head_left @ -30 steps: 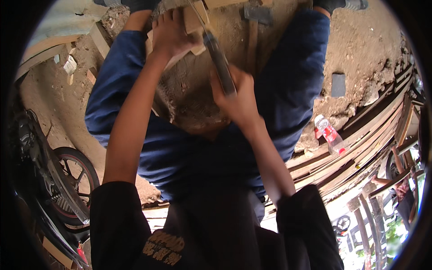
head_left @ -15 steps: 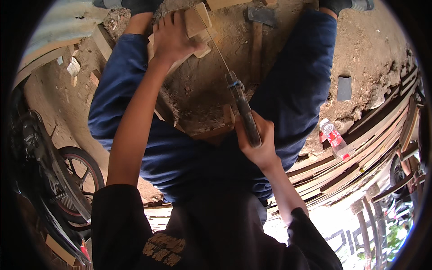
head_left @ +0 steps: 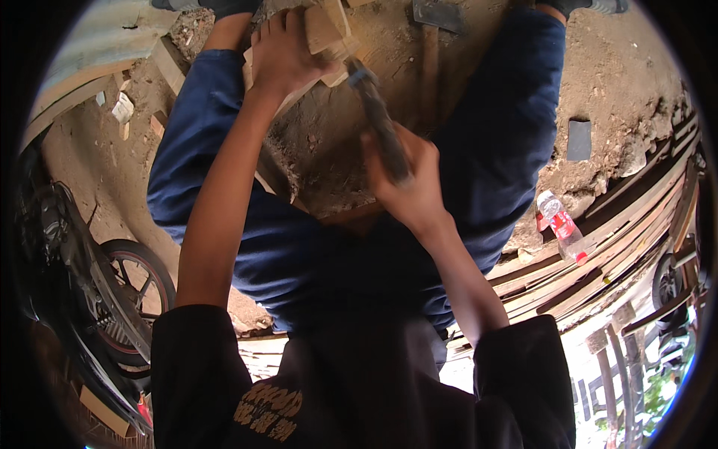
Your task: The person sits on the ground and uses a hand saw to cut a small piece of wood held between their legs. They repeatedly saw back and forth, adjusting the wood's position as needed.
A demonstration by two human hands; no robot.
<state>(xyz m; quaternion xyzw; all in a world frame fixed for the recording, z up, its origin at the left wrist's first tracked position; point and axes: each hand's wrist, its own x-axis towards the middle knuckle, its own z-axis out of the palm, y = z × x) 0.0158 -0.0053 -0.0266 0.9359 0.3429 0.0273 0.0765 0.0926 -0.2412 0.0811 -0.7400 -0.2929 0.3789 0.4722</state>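
Note:
My left hand (head_left: 283, 60) is closed on a pale wooden block (head_left: 324, 31), pressing it against more light wood between my feet. The thumb points right along the near side of the wood. In my right hand (head_left: 410, 183) is a handsaw (head_left: 380, 120), its dark handle wrapped by my fingers. The saw slants up and left, and its handle's far end is close to the block. Its thin blade runs along the block's right edge, only partly visible; I cannot tell how deep it sits in the wood.
A hatchet-like tool (head_left: 440, 16) with a wooden handle lies on the dirt beyond the saw. To the right are a dark flat rectangle (head_left: 579, 141), a plastic bottle (head_left: 562, 227) and stacked wooden strips (head_left: 598, 262). A motorcycle wheel (head_left: 136, 288) stands at the left.
My right hand has pushed the saw away from me and slightly left, bringing its handle close to the block. My left hand stays on the wood.

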